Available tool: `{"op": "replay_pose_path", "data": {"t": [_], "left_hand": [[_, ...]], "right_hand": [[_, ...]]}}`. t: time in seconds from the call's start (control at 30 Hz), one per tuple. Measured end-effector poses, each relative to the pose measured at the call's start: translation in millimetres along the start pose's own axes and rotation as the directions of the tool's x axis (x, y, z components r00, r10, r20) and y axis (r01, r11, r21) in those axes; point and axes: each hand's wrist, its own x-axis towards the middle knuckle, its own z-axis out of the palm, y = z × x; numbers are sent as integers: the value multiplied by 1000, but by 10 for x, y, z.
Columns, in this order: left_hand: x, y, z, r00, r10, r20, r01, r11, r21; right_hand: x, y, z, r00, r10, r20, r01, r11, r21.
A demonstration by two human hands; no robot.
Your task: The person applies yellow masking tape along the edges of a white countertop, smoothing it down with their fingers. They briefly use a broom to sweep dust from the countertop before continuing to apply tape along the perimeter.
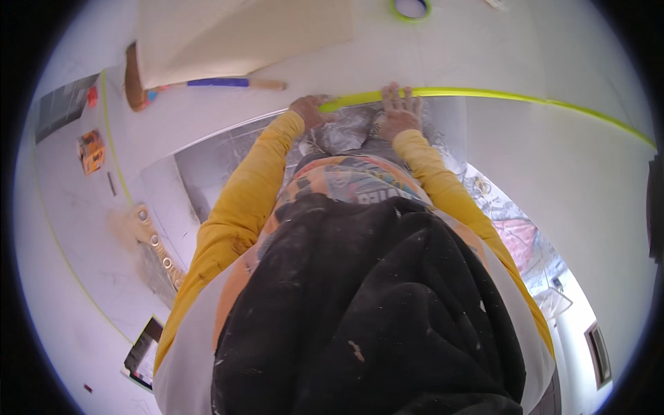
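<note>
A strip of yellow-green masking tape (477,91) runs along the edge of the white surface (332,62) in front of me, curving off to the right. My left hand (312,112) is at the strip's left end, fingers curled in on the tape. Just to the right, my right hand (402,114) lies over the tape with its fingers stretched and spread, pressing at the edge. Left of my left hand the edge shows no tape. Both hands look dusty.
A roll of green tape (411,8) lies at the far side. Far left are a beige sheet (235,34) and a tool with a blue and wooden handle (218,82). An orange box (90,151) and an eyeletted tan strap (155,241) are further left.
</note>
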Motion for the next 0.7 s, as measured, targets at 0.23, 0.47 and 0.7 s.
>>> {"op": "replay_pose_path", "data": {"t": [0.23, 0.47, 0.7], "left_hand": [[-768, -249, -592, 984, -178, 4, 178, 984, -16], [-1648, -1313, -799, 982, -97, -164, 105, 994, 36], [-2683, -2446, -963, 958, -242, -153, 258, 962, 93]], "right_hand": [[147, -3, -13, 990, 45, 136, -10, 968, -249], [189, -62, -29, 983, 88, 160, -32, 946, -322], [186, -252, -136, 960, 172, 222, -80, 925, -372]]}}
